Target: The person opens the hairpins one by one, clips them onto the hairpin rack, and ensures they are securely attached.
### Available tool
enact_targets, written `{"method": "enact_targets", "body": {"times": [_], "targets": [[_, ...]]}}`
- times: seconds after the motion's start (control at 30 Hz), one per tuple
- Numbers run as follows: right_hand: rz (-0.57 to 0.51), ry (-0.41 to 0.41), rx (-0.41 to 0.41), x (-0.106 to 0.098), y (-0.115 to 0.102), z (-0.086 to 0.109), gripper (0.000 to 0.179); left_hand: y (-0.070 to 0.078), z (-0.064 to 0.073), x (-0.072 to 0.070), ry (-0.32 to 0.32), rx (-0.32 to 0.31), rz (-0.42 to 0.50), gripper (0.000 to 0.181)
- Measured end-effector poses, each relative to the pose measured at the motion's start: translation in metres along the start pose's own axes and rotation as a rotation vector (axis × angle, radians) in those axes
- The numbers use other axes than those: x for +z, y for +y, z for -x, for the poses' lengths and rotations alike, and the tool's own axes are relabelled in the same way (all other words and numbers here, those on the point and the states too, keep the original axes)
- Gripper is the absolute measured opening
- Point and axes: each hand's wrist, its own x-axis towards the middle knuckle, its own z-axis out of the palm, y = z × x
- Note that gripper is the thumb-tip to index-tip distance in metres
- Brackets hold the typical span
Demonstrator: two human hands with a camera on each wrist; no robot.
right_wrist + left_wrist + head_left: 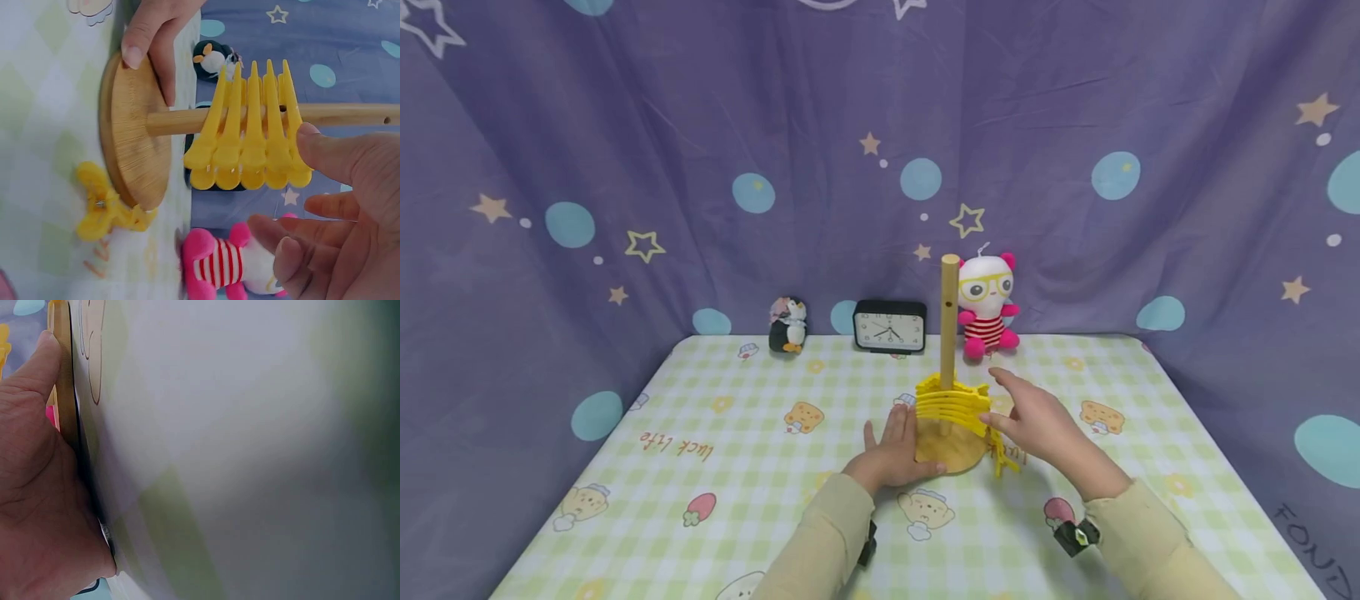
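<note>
A round wooden base [951, 457] stands on the table with an upright wooden post [949, 325]. Around the lower post sits a yellow claw clip [244, 134], its several tapering prongs lined up along the wood. My left hand [891, 454] rests against the base's left side, fingers straight, thumb at the front edge. The right hand [1037, 421] is beside the clip; in the right wrist view its thumb tip is right at the clip's upper edge and the other fingers are apart from it. A second yellow claw clip [103, 203] lies at the base's right edge.
Behind the post stand a black alarm clock [890, 326], a penguin plush [787, 325] and a pink-and-white plush [988, 308]. A checked cloth [760, 500] covers the table, and a purple curtain [820, 108] hangs at the back.
</note>
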Motion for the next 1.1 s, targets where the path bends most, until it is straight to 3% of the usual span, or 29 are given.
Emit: {"method": "enact_targets", "body": {"times": [0.37, 0.6, 1.1], "targets": [[-0.057, 0.035, 0.07, 0.012, 0.022, 0.017, 0.051, -0.001, 0.0, -0.001, -0.014, 0.001, 0.011, 0.114], [-0.035, -0.002, 0.107, 0.022, 0.034, 0.022, 0.048, -0.004, -0.005, 0.002, -0.025, -0.005, 0.007, 0.115], [-0.045, -0.057, 0.192, 0.038, 0.047, 0.028, 0.041, -0.002, -0.003, 0.002, -0.003, 0.0, 0.012, 0.116]]}}
